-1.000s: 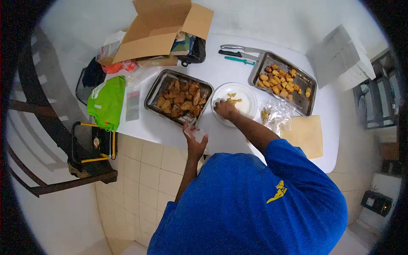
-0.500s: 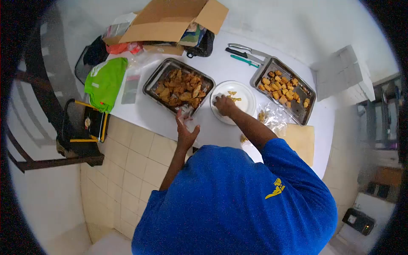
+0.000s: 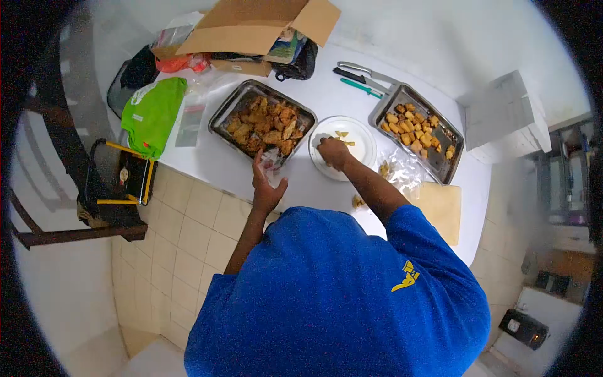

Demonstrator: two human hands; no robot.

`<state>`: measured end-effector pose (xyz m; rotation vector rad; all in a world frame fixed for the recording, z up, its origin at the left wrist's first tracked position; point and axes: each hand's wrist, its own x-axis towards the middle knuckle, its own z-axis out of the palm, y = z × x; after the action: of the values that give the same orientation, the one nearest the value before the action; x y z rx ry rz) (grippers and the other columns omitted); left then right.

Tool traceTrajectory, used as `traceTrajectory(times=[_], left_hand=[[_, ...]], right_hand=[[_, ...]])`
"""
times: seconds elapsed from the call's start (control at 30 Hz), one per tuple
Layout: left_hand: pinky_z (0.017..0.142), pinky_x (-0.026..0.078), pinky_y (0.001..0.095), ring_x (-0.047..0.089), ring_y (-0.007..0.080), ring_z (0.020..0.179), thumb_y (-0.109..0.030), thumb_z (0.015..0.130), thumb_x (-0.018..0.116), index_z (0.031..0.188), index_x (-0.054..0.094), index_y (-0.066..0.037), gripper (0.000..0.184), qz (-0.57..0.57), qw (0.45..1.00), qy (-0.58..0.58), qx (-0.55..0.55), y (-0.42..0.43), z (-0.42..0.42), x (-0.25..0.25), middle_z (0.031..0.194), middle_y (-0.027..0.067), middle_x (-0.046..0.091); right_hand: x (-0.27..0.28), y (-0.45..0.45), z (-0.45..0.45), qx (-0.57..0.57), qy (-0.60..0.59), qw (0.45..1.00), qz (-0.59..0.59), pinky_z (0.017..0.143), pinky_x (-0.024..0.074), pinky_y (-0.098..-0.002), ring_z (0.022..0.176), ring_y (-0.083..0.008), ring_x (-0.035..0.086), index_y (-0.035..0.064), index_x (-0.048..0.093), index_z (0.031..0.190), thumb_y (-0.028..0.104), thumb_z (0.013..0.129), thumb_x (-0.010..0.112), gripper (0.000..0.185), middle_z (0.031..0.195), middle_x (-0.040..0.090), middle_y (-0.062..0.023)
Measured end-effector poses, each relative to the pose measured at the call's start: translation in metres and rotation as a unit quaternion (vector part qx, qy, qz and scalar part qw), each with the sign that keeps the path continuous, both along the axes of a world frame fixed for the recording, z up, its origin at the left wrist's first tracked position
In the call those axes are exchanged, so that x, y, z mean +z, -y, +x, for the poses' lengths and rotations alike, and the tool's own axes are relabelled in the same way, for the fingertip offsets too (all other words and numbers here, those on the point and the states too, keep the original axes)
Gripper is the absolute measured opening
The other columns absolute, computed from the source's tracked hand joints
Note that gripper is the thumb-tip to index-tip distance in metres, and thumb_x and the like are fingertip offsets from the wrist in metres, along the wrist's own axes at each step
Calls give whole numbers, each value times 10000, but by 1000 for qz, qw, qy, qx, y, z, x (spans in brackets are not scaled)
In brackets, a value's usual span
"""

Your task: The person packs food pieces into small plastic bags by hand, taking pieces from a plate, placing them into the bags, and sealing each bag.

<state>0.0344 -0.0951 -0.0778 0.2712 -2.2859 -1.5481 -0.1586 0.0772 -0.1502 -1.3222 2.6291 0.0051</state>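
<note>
My left hand is at the near corner of a metal tray of browned fried pieces. Clear plastic, seemingly a small bag, sits between its spread thumb and fingers. My right hand reaches over a white plate, fingers curled down at its left side. Whatever those fingertips grip is hidden. A few pale yellow strips lie on the plate just beyond them.
At right stand a second tray of golden chunks, a clear bag and a cutting board. Several knives lie behind. A cardboard box, green cloth and flat plastic bag are at left.
My left hand and the clear plastic have shifted slightly up and left, nearer the tray. My right hand stays over the plate, fingers still curled. The whole view has shifted a little.
</note>
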Motion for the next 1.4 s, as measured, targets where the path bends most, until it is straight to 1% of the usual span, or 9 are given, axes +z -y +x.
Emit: traceTrajectory(times=[0.1, 0.2, 0.3, 0.4, 0.53, 0.7, 0.97, 1.17, 1.4], left_hand=[[948, 329, 461, 452, 319, 1052, -82, 659, 661, 1397, 131, -78, 908, -177, 983, -42, 16, 9, 1, -6, 1215, 180, 401], [963, 296, 472, 442, 320, 1051, -118, 659, 669, 1399, 131, -69, 917, -62, 997, -40, 5, 9, 3, 1, 1210, 168, 397], [941, 334, 454, 409, 295, 1082, -145, 647, 701, 1406, 95, -68, 974, -46, 995, -84, -8, 7, 5, 4, 1189, 168, 377], [942, 346, 437, 384, 292, 1103, -155, 635, 719, 1406, 44, -65, 1029, -51, 990, -123, -34, 0, 6, 14, 1196, 175, 349], [964, 333, 429, 361, 301, 1128, -169, 618, 731, 1397, -7, -54, 1079, -79, 988, -120, -58, -1, 2, 4, 1215, 184, 316], [988, 311, 427, 346, 313, 1164, -175, 620, 709, 1389, 6, -34, 1052, -75, 989, -106, -66, -6, -4, -9, 1246, 193, 296], [1015, 290, 421, 309, 328, 1221, -169, 638, 675, 1379, 36, -7, 992, -107, 986, -61, -115, 5, -14, -41, 1306, 211, 245], [1026, 279, 429, 285, 335, 1244, -133, 646, 652, 1377, 37, -9, 963, -225, 970, -29, -90, 5, -11, -21, 1319, 212, 239], [1001, 310, 428, 347, 326, 1206, -56, 622, 641, 1370, 43, -27, 958, -149, 974, -82, -153, 3, -22, -21, 1311, 208, 259]], right_hand=[[2, -7, -3, -37, 42, 996, -68, 711, 523, -412, 840, -315, 621, 37, 642, 823, 150, 749, 568, 154, 879, 612, -175], [-2, -27, -14, -105, 132, 965, -200, 659, 515, -354, 753, -264, 642, 5, 629, 777, 160, 744, 594, 162, 806, 644, -155], [25, -34, -5, -138, 281, 841, -440, 646, 501, -277, 707, -161, 623, 20, 633, 821, 143, 750, 648, 143, 808, 651, -85], [75, -27, 7, -251, 403, 771, -424, 649, 479, -228, 711, -94, 586, 37, 633, 881, 120, 744, 687, 169, 798, 637, -31], [175, -10, 46, -172, 416, 773, -447, 661, 467, -213, 731, -73, 568, 7, 623, 919, 59, 731, 644, 196, 819, 621, -16], [245, 6, 87, 5, 277, 873, -401, 658, 469, -216, 731, -94, 569, 34, 644, 874, 70, 710, 653, 168, 819, 623, -36], [234, 21, 98, 73, 251, 889, -375, 652, 496, -269, 735, -178, 623, 43, 661, 873, 90, 687, 666, 192, 830, 653, -87], [237, 24, 100, 55, 260, 899, -348, 662, 500, -279, 727, -189, 635, 60, 672, 933, 115, 692, 688, 248, 842, 660, -101], [237, 23, 98, 44, 261, 897, -354, 669, 501, -277, 733, -172, 622, 58, 666, 950, 128, 667, 752, 304, 847, 657, -97]])
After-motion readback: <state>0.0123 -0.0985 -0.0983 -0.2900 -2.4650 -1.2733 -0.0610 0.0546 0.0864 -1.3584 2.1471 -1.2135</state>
